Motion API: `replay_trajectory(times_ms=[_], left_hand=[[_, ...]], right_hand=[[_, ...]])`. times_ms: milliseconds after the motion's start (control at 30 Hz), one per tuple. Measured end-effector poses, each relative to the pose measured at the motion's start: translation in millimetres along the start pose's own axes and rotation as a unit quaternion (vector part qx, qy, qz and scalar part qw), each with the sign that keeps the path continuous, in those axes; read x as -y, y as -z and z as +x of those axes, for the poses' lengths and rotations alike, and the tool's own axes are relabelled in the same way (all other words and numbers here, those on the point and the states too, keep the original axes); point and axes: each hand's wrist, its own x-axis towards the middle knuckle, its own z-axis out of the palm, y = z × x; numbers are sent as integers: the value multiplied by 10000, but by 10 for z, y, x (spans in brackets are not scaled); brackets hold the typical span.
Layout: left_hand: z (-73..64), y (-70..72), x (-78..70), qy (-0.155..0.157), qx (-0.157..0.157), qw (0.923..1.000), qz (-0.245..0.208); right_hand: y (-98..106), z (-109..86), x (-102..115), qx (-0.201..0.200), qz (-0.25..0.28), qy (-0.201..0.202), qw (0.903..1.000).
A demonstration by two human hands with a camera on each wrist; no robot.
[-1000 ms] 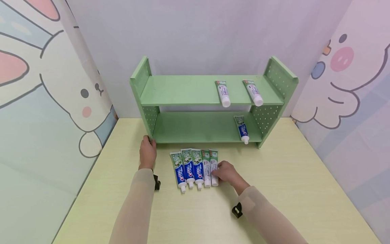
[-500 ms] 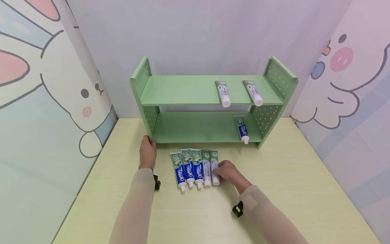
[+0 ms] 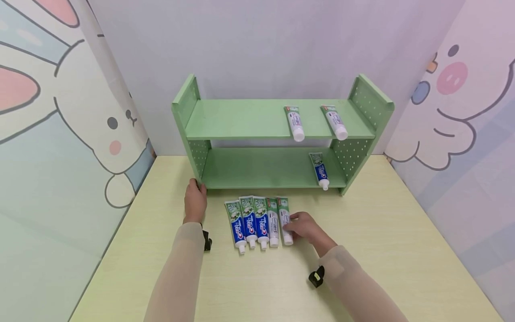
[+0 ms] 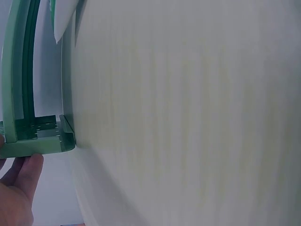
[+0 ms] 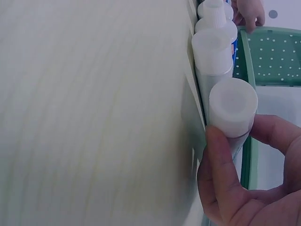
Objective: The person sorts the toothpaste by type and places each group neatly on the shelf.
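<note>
My right hand (image 3: 304, 227) pinches the rightmost toothpaste tube (image 3: 285, 219), white and green, between thumb and fingers near its cap. In the right wrist view that tube's white cap (image 5: 233, 106) faces the camera. To its left lie another white-and-green tube (image 3: 272, 223) and several blue-and-green toothpaste tubes (image 3: 249, 221), side by side, caps toward me. My left hand (image 3: 195, 201) grips the lower front corner of the green two-tier shelf (image 3: 273, 185) at its left side panel; the left wrist view shows fingers (image 4: 29, 176) against the panel's edge.
Two white-and-green tubes (image 3: 295, 123) lie on the upper shelf board toward the right. One blue-and-green tube (image 3: 319, 171) lies on the lower board, at right. The shelf stands at the back of the pale wooden table (image 3: 402, 250), before a curtain (image 3: 273, 49).
The right hand has shifted slightly right with the rightmost tube, widening the gap to the tube beside it and tilting it a little. The left hand stays on the shelf.
</note>
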Motion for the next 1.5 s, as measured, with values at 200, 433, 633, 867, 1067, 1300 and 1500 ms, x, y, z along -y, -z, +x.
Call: replay_trajectory(times_ms=[200, 433, 633, 867, 1067, 1300, 1500], left_hand=[[12, 6, -9, 20, -13, 10000, 24], [0, 9, -2, 50, 34, 10000, 18], [-1, 7, 3, -7, -5, 10000, 23], [13, -4, 22, -26, -27, 10000, 10], [11, -3, 15, -1, -17, 10000, -3], [2, 2, 2, 11, -13, 10000, 9], [1, 1, -3, -8, -15, 10000, 21]], right_hand=[[30, -26, 16, 82, 100, -26, 9999], [29, -47, 17, 103, 179, -9, 9998], [29, -105, 48, 121, 245, 122, 9996], [43, -137, 87, 126, 297, 263, 9991], [65, -201, 163, 125, 342, 269, 9990], [79, -239, 227, 75, 181, 358, 9992], [86, -257, 270, 99, 198, 462, 9987]])
